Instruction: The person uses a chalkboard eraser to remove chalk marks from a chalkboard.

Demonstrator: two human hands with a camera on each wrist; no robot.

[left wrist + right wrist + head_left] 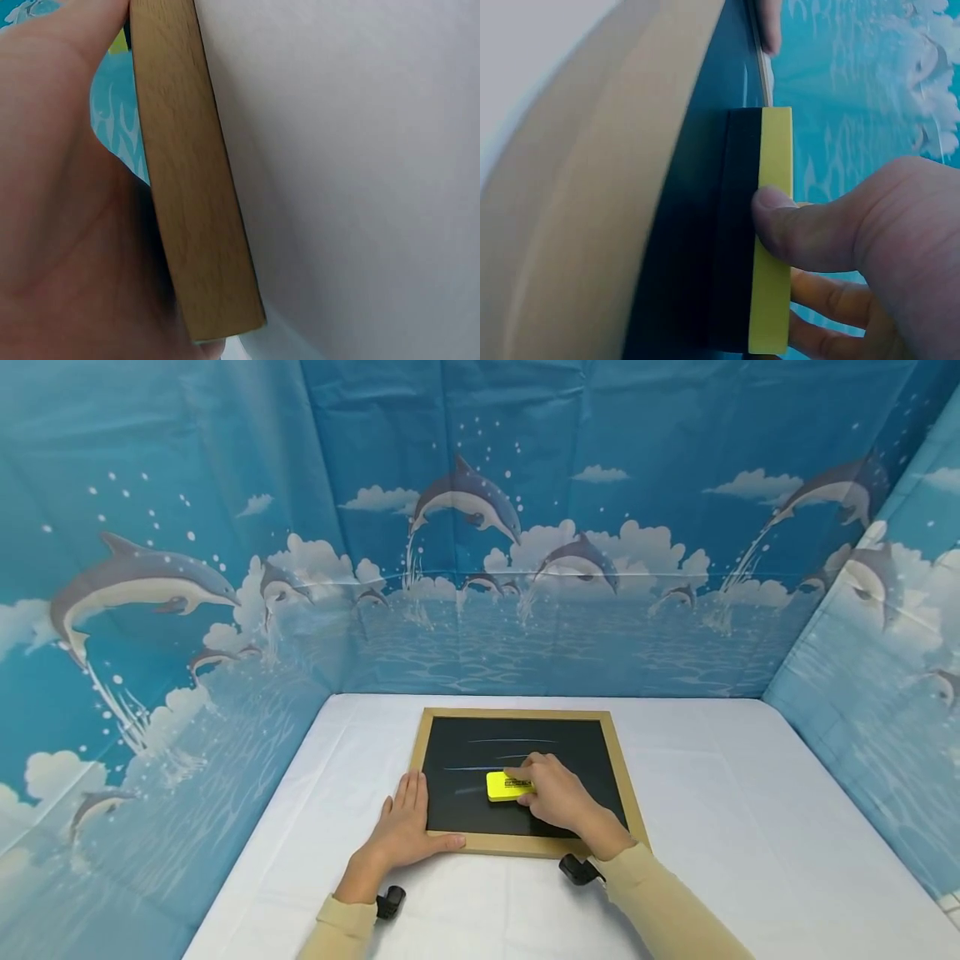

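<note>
A small blackboard (465,814) in a wooden frame lies on the white table, with a few thin pale chalk-like lines and a faint smudge on its dark surface. My right hand (558,789) grips a yellow board eraser (498,786) whose black underside is against the board. In the right wrist view, the thumb presses the side of the eraser (771,300) and the other fingers lie beyond it. At the board's near left corner, my left hand (401,831) rests on the frame, fingers straight along the left side and thumb on the near edge. The left wrist view shows the wooden frame (180,165) close up.
The white-covered table (720,827) extends on both sides of the blackboard. Blue dolphin-print curtains (555,635) stand behind the table and at its left and right. A small black device (577,870) is on the right wrist, and another (391,902) on the left.
</note>
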